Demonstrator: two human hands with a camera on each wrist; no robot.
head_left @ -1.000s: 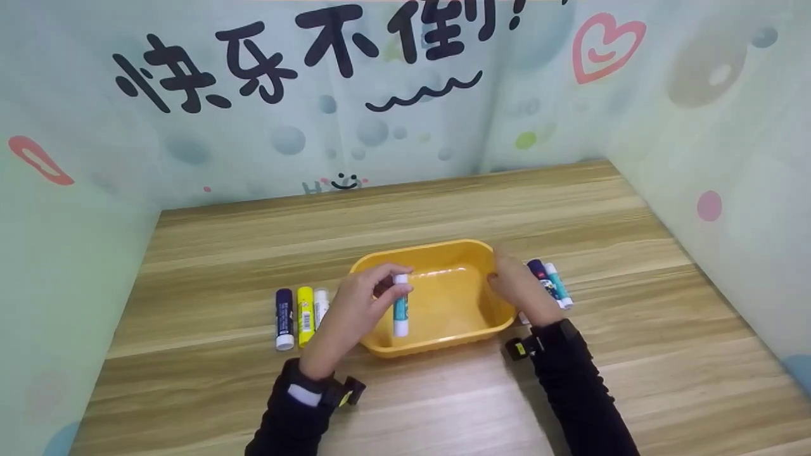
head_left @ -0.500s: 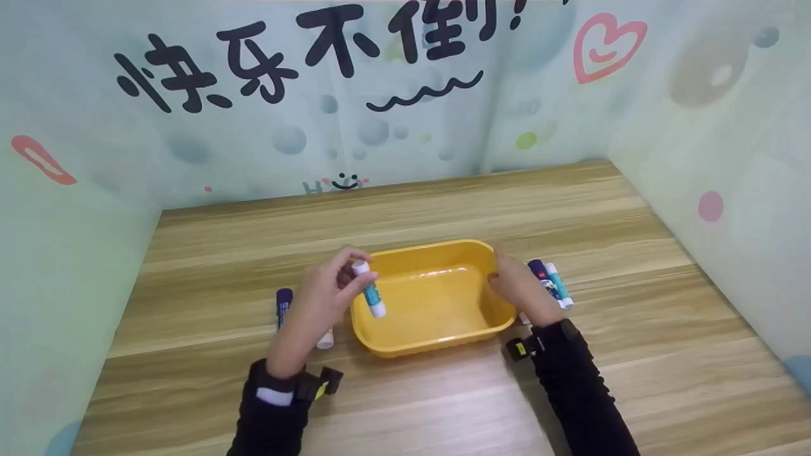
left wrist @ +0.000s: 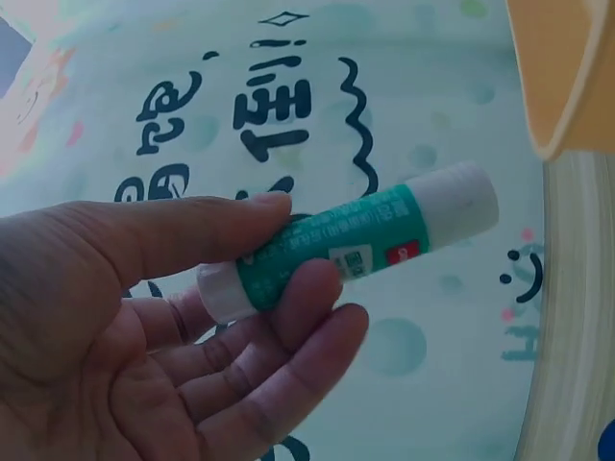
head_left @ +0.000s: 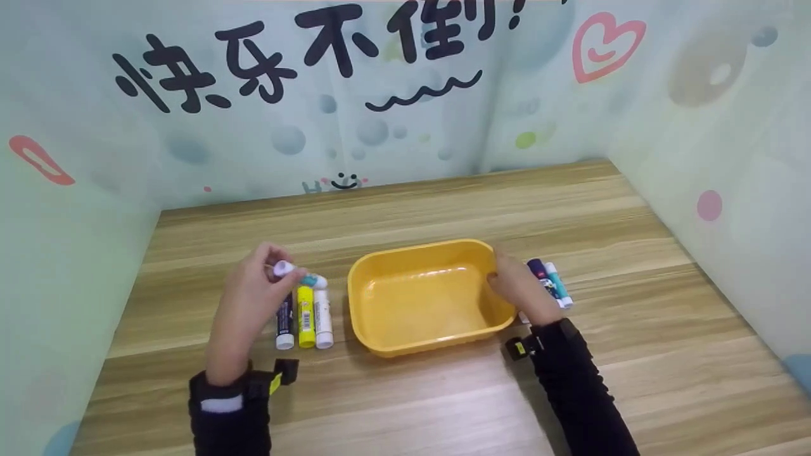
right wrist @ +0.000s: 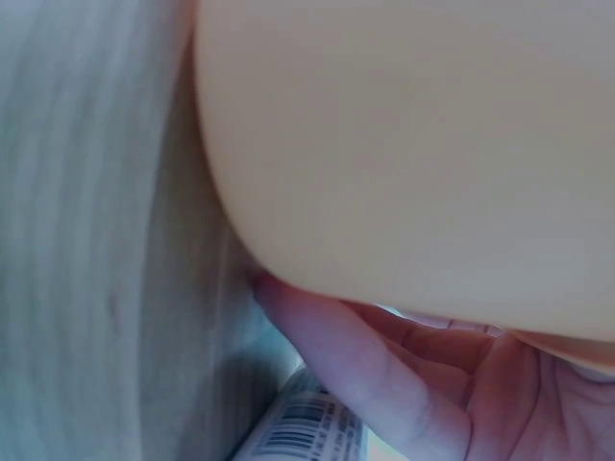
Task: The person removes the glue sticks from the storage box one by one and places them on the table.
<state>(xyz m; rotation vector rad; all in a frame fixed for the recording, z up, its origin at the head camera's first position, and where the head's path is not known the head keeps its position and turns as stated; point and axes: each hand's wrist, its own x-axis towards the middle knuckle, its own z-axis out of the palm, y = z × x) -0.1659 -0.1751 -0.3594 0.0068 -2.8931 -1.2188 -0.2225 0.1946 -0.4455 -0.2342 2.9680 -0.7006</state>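
Observation:
My left hand (head_left: pixel 247 297) pinches a teal-and-white glue stick (head_left: pixel 312 280) between thumb and fingers. In the left wrist view this glue stick (left wrist: pixel 370 229) is tilted, white at both ends. Below it on the table lie a dark purple glue stick (head_left: pixel 285 326), a yellow one (head_left: pixel 306 323) and a white one (head_left: pixel 323 320), side by side. My right hand (head_left: pixel 524 288) grips the right side of the yellow plastic basin (head_left: pixel 418 307), thumb over the rim. From the right wrist, its fingers (right wrist: pixel 375 375) press the basin's outer wall (right wrist: pixel 404 144).
Right of the basin lie a dark blue glue stick (head_left: pixel 536 268) and a teal-and-white glue stick (head_left: pixel 557 284), partly behind my right hand. A tube with a barcode (right wrist: pixel 298 423) lies close under the right fingers. Printed cloth walls (head_left: pixel 405 139) border the wooden table (head_left: pixel 405 405).
My left hand has carried the teal-and-white glue stick leftward, from over the basin to above the left row, tilting it toward level. The right hand and basin have stayed in place.

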